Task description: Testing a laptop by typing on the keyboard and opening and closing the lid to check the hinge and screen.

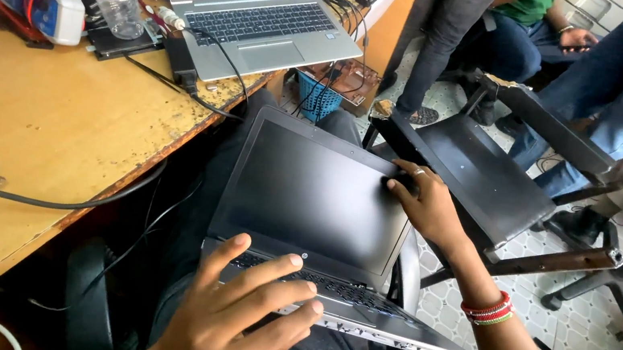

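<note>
Wooden desk (pixel 35 120), left half of frame: one.
Dark laptop (pixel 308 199), frame centre, open on person's lap: rigid, moderately heavy by look; screen and hinge likely fragile, smooth lid may slip. Best held by base edges, not screen.
Silver laptop (pixel 246 3), upper centre on desk, open. Laptops: two.
Black chair (pixel 482 175), right: one.
Left hand (pixel 233 326), bottom centre: fingers spread, resting on keyboard.
Right hand (pixel 425 203): fingers curled over screen's right edge.
Clear plastic cup (pixel 117 6), upper left: one.
</note>
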